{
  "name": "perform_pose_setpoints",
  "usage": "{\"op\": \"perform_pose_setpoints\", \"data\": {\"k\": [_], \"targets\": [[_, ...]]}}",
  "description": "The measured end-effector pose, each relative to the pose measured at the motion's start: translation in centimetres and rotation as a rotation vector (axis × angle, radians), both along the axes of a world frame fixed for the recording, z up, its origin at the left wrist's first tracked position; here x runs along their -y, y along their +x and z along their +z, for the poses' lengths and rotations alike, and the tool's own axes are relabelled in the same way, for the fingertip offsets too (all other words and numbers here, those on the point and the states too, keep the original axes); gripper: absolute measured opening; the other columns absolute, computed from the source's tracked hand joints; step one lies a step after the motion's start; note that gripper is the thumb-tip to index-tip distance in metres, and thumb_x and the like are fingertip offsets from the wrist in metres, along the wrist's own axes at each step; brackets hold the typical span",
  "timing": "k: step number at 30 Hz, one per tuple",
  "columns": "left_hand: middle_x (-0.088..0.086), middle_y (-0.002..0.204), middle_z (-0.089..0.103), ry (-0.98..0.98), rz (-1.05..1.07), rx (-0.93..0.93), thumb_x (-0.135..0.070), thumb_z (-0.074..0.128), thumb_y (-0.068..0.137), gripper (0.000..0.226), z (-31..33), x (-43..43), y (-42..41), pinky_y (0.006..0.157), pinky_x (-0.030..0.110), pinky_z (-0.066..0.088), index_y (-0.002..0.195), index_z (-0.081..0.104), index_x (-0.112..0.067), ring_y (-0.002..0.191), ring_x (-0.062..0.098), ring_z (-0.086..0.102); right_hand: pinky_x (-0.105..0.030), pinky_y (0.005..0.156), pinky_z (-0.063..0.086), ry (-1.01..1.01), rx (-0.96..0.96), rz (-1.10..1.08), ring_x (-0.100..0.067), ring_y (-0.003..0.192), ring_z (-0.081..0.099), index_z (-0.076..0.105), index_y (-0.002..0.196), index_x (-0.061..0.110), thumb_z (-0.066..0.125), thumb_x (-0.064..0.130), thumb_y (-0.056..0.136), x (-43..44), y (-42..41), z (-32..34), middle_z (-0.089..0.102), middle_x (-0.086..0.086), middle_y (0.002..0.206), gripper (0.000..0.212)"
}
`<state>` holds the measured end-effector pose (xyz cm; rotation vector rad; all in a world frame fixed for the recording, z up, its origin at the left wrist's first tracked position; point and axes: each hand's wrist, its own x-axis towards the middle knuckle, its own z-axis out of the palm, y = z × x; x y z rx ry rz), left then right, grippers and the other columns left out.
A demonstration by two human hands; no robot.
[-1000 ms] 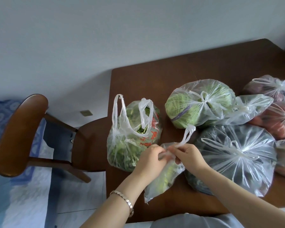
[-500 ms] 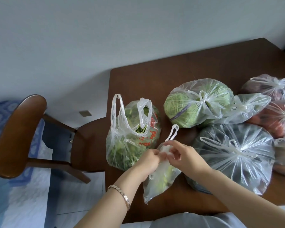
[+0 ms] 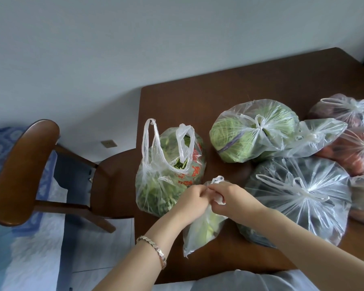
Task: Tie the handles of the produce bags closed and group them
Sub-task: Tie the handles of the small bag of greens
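A small clear bag of pale green produce point(image 3: 202, 229) lies near the table's front edge. My left hand point(image 3: 192, 201) and my right hand point(image 3: 232, 198) both pinch its bunched handles point(image 3: 217, 181) at the top. To the left, a bag of leafy greens point(image 3: 168, 173) stands with its two handles up and untied. A tied cabbage bag point(image 3: 254, 131) sits behind. A large tied bag of dark greens point(image 3: 298, 198) lies to the right of my hands.
Several more tied bags, one clear point(image 3: 315, 139) and some with reddish produce point(image 3: 357, 152), crowd the right side of the brown table point(image 3: 198, 97). A wooden chair point(image 3: 23, 171) stands off the table's left edge, against a pale wall.
The small bag's long handle loop, which stood up a second ago, has been pulled down into a short bunch between my hands. Both hands stay at the bag's top.
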<state>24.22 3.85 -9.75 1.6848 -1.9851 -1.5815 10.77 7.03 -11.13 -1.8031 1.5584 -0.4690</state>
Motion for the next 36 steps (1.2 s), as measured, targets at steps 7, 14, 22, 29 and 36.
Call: {"op": "perform_pose_setpoints", "data": {"k": [7, 14, 22, 29, 36], "targets": [[0.002, 0.06, 0.034, -0.075, 0.019, -0.004, -0.05, 0.063, 0.075, 0.044, 0.1, -0.1, 0.7, 0.054, 0.03, 0.028, 0.07, 0.055, -0.008, 0.055, 0.014, 0.033, -0.036, 0.075, 0.042, -0.019, -0.071, -0.039, -0.026, 0.084, 0.053, 0.067, 0.1, 0.005, 0.055, 0.009, 0.081, 0.0, -0.1, -0.3, 0.057, -0.011, 0.089, 0.022], [-0.004, 0.052, 0.031, -0.102, 0.024, 0.007, -0.037, 0.059, 0.087, 0.033, -0.1, -0.2, 0.9, 0.039, 0.014, 0.022, 0.068, 0.05, -0.011, 0.045, 0.009, 0.028, -0.016, 0.063, 0.039, -0.201, 0.025, -0.17, -0.004, 0.068, 0.044, 0.072, 0.086, 0.005, 0.061, 0.017, 0.075, -1.3, 0.4, -1.7, 0.057, -0.01, 0.087, 0.019], [0.004, 0.072, 0.059, -0.232, -0.01, 0.03, -0.026, 0.053, 0.092, 0.024, -0.6, -0.6, 0.9, 0.054, 0.021, 0.036, 0.087, 0.065, -0.005, 0.063, 0.015, 0.05, -0.005, 0.056, 0.039, -0.003, 0.312, -0.412, 0.004, 0.055, 0.053, 0.074, 0.087, 0.011, 0.07, 0.002, 0.076, -1.2, -0.2, -0.8, 0.063, 0.015, 0.058, 0.015], [0.01, 0.088, 0.06, -0.602, -0.108, -0.021, -0.015, 0.049, 0.092, 0.022, -2.3, -1.6, 1.3, 0.07, 0.021, 0.039, 0.094, 0.065, 0.0, 0.081, 0.019, 0.056, -0.013, 0.041, 0.028, 0.543, 0.751, -0.457, -0.002, 0.039, 0.036, 0.068, 0.079, 0.012, 0.07, 0.006, 0.078, -0.1, -1.5, 0.5, 0.049, 0.007, 0.049, 0.006], [-0.01, 0.07, 0.063, -0.103, 0.189, -0.218, -0.024, 0.059, 0.09, 0.019, -2.4, -1.3, 0.5, 0.06, 0.01, 0.039, 0.098, 0.071, -0.012, 0.065, -0.002, 0.056, -0.011, 0.048, 0.033, 0.328, 0.567, -0.282, 0.0, 0.044, 0.037, 0.073, 0.086, 0.025, 0.067, -0.002, 0.078, -0.3, -1.7, 0.1, 0.051, 0.014, 0.047, 0.029]]}}
